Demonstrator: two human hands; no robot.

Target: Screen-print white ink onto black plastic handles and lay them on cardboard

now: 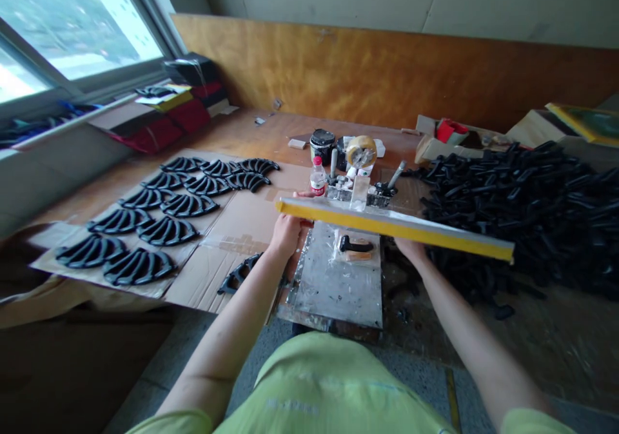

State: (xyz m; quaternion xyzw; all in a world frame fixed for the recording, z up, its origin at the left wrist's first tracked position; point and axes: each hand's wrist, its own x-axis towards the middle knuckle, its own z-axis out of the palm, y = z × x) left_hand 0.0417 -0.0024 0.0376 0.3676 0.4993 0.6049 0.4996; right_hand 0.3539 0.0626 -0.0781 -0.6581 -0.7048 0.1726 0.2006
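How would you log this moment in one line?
left hand: holding yellow-edged panel; right hand: at panel, fingers hidden; black part: on pale pad

Daylight enters from the window (97,24) at upper left, its panes washed out and hazy. A soft sheen lies on the wooden panel (387,76), and light catches the upper edge of the yellow-sided frame (396,229). The lower left sinks into shadow; the pile of black pieces (488,195) at right seems slightly blurred. Wide-angle distortion stretches the edges.
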